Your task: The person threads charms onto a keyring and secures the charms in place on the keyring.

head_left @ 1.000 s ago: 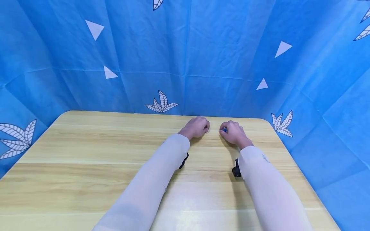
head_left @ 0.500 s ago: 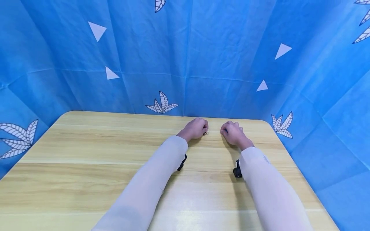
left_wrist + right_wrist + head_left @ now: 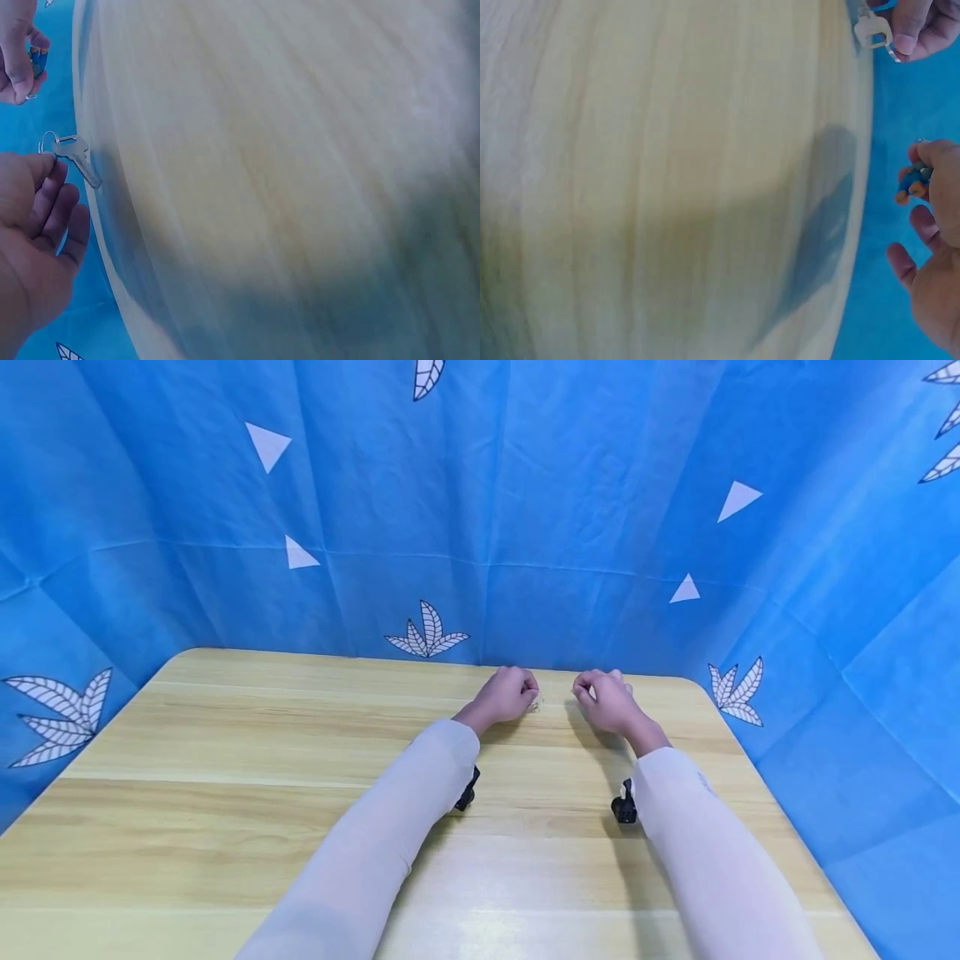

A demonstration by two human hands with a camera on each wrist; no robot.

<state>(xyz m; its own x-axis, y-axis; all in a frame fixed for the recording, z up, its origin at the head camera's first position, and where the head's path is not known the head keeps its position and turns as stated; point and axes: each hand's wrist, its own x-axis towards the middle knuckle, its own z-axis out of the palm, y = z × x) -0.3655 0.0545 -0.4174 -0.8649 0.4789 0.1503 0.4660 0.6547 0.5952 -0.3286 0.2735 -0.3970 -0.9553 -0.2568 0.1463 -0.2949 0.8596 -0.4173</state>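
Near the far edge of the table my left hand [image 3: 506,695] pinches a metal key ring [image 3: 49,138] between thumb and fingertips. A silver key [image 3: 76,154] hangs from that ring, tilted downward; the right wrist view catches it too. Facing it across a small gap, my right hand [image 3: 609,703] pinches a small blue and orange charm [image 3: 914,181]. A bit of metal [image 3: 921,140] shows at the right fingertips. The charm's exact shape is partly covered by the fingers. Both hands are held just above the tabletop, apart from each other.
The light wood table [image 3: 247,827] has rounded far corners. Blue curtain [image 3: 570,485] with white leaf and triangle prints stands right behind the far edge and along both sides. A black wrist camera [image 3: 624,803] sits under the right sleeve.
The hands have drawn slightly apart, the left shifting a little leftward. Blue seen at the right fingers a second ago is now hidden in the head view. The view has shifted slightly.
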